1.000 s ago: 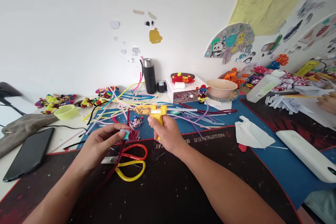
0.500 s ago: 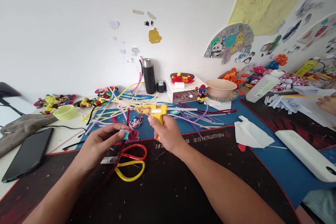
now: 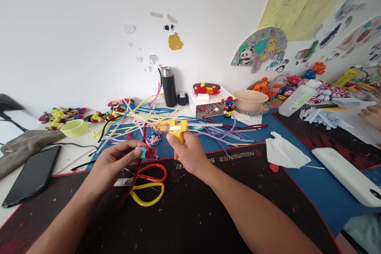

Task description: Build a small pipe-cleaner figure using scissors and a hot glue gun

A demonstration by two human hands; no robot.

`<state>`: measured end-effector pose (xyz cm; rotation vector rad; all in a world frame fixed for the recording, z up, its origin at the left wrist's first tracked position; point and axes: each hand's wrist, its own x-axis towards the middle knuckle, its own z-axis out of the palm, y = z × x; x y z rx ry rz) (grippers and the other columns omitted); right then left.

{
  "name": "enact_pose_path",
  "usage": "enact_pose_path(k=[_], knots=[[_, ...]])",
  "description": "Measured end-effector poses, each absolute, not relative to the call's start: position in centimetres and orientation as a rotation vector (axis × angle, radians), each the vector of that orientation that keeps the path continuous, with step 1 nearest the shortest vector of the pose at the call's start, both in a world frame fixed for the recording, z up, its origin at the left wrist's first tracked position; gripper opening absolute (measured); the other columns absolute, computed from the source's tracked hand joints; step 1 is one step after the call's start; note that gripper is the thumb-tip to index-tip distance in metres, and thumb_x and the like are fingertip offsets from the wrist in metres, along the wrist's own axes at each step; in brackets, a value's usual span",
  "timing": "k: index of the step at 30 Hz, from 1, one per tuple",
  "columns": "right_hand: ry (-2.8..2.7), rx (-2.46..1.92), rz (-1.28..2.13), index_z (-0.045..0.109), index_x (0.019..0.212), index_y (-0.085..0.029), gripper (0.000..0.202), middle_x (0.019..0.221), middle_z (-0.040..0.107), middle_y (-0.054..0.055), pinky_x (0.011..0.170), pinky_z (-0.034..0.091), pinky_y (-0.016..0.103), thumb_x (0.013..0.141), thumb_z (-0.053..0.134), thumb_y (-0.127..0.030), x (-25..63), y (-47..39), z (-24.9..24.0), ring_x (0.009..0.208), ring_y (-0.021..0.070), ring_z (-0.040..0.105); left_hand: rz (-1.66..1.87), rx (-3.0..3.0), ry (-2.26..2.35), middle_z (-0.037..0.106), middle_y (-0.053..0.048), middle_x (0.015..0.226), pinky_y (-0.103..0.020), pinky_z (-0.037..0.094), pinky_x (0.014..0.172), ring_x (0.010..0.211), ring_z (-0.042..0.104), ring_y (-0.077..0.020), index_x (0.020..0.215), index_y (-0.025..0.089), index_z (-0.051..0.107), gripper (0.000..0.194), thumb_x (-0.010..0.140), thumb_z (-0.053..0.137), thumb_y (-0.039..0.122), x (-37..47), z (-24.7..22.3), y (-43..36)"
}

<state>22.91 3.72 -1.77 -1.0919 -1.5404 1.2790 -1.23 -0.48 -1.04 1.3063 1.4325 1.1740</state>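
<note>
My right hand (image 3: 190, 149) is wrapped round the handle of a yellow hot glue gun (image 3: 175, 127), whose nozzle points left. The nozzle is close to the upright end of a dark red pipe cleaner (image 3: 145, 131); whether they touch I cannot tell. My left hand (image 3: 119, 160) pinches a small pipe cleaner piece (image 3: 149, 153), turquoise on the left and dark red on the right. From it the dark red strand runs up and also down over the mat. Scissors (image 3: 149, 184) with one red and one yellow handle lie just below, their blades partly covered by the strand.
Many loose pipe cleaners (image 3: 131, 121) lie behind my hands, with a small figure (image 3: 154, 138) among them. A black thermos (image 3: 168, 87), a white box (image 3: 205, 107) and a beige bowl (image 3: 251, 100) stand behind. A phone (image 3: 31, 176) lies left; another person's hand (image 3: 372, 115) shows far right.
The glue gun and my right hand have shifted slightly left, bringing the nozzle nearer the upright dark red strand. My left hand stays almost still.
</note>
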Motion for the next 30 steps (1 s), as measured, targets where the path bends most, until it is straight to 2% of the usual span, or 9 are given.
enact_pose_path(k=[15, 20, 25, 30], knots=[[-1.587, -1.125, 1.204, 0.054, 0.071, -0.024, 0.049, 0.054, 0.058, 0.0, 0.056, 0.041, 0.029, 0.099, 0.06, -0.063, 22.9, 3.69, -1.64, 0.052, 0.0158, 0.056, 1.13, 1.374, 1.482, 0.086, -0.012, 0.101, -0.037, 0.06, 0.079, 0.096, 0.074, -0.033, 0.094, 0.027, 0.091, 0.047, 0.072, 0.09, 0.068, -1.29, -1.06, -0.5], [-1.574, -1.138, 1.189, 0.054, 0.072, -0.023, 0.047, 0.053, 0.059, -0.001, 0.054, 0.04, 0.028, 0.099, 0.06, -0.061, 23.0, 3.69, -1.51, 0.05, 0.0147, 0.056, 1.089, 1.411, 1.494, 0.087, -0.01, 0.103, -0.036, 0.061, 0.083, 0.098, 0.075, -0.0322, 0.096, 0.027, 0.09, 0.047, 0.074, 0.088, 0.069, -1.39, -0.96, -0.6], [-1.579, -1.144, 1.179, 0.054, 0.071, -0.023, 0.045, 0.053, 0.059, -0.001, 0.055, 0.041, 0.028, 0.099, 0.06, -0.058, 22.93, 3.72, -1.43, 0.049, 0.0145, 0.056, 1.071, 1.437, 1.513, 0.087, -0.01, 0.1, -0.035, 0.062, 0.078, 0.092, 0.076, -0.0316, 0.095, 0.027, 0.089, 0.047, 0.074, 0.088, 0.068, -1.28, -0.87, -0.54], [-1.576, -1.14, 1.186, 0.054, 0.071, -0.023, 0.046, 0.053, 0.059, -0.001, 0.055, 0.041, 0.027, 0.099, 0.06, -0.059, 23.01, 3.65, -1.29, 0.05, 0.0146, 0.056, 1.075, 1.447, 1.536, 0.087, -0.01, 0.1, -0.035, 0.062, 0.078, 0.093, 0.076, -0.0327, 0.094, 0.027, 0.089, 0.048, 0.073, 0.088, 0.069, -1.37, -0.89, -0.52]])
